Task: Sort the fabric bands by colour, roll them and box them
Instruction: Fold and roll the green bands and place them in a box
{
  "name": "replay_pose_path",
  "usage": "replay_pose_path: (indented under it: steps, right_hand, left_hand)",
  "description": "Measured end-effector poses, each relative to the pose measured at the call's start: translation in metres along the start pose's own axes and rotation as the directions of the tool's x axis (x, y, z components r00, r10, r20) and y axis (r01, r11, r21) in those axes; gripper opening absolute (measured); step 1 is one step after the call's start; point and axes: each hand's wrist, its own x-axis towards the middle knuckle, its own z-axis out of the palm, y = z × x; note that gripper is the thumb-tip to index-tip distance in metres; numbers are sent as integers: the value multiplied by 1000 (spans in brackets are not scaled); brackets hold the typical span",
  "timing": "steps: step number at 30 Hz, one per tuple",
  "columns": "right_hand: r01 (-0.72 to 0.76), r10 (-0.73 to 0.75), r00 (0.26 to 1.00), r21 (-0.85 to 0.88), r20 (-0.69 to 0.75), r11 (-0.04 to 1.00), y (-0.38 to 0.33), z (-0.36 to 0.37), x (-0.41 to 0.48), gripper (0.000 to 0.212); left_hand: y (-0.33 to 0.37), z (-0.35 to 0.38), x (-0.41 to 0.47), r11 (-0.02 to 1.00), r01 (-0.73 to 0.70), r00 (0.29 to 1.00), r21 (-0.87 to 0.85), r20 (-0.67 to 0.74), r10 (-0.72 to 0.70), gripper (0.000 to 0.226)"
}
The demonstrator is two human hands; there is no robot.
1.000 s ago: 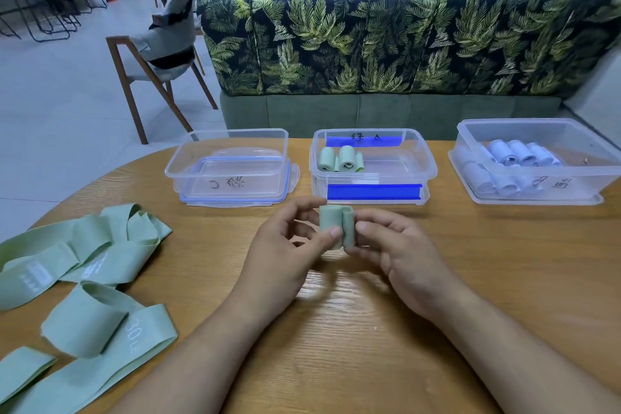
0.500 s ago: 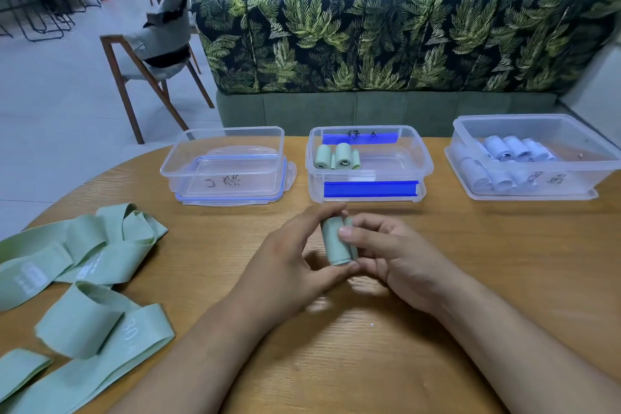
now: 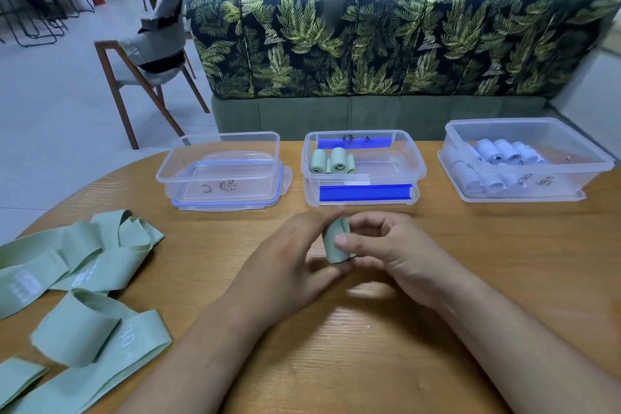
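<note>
Round wooden surface (image 3: pixel 504 262), head view.

- Hands: together at centre, both clamped on one rolled green band (image 3: pixel 332 245). The left hand (image 3: pixel 289 259) has its forefinger over the roll's top end and its thumb under the lower end. The right hand (image 3: pixel 396 255) presses its thumb on the roll's face, its other fingers curled behind.
- The roll stands nearly upright, leaning a little, just above the surface.
- 12 o'clock from the hands: middle box (image 3: pixel 416 158), clear plastic with blue strips, holding a few green rolls (image 3: pixel 332 161) in its far-left corner.
- 11 o'clock: left box (image 3: pixel 218 178), clear, sitting on a blue-edged lid.
- 2 o'clock: right box (image 3: pixel 571 178), holding pale blue rolls (image 3: pixel 500 158).
- 8 to 9 o'clock: loose green bands (image 3: pixel 77 252), unrolled and overlapping at the surface's left edge; one reads "30".
- Beyond the boxes: a leaf-print sofa (image 3: pixel 369 44); at 10 o'clock, a wooden chair (image 3: pixel 148 54) on the floor.
</note>
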Motion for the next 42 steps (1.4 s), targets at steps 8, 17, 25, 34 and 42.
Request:
replay_pose_path:
  steps: [8,17,25,34,42]
  right_hand:
    - [46,-70,988,-170,-138,984,-26,-3,-2,22]
    - [10,-168,957,-554,-236,833,-92,-22,15,17]
    - [-327,-8,879,-616,-476,717,-106,-56,120,31]
    - [-456,10,846,-714,-532,531,-96,-41,155,28]
    - [-452,-68,854,-800,-516,395,-87,-41,159,35]
  left_hand:
    - [5,3,18,1000,10,998,13,-65,-9,64]
    - [1,16,74,1000,2,997,25,-76,0,74]
    - [-41,37,62,985,99,958,143,-280,-56,49]
    - [-50,40,63,980,162,968,112,-209,-136,40]
    - [-50,38,63,980,171,968,107,-202,-147,40]
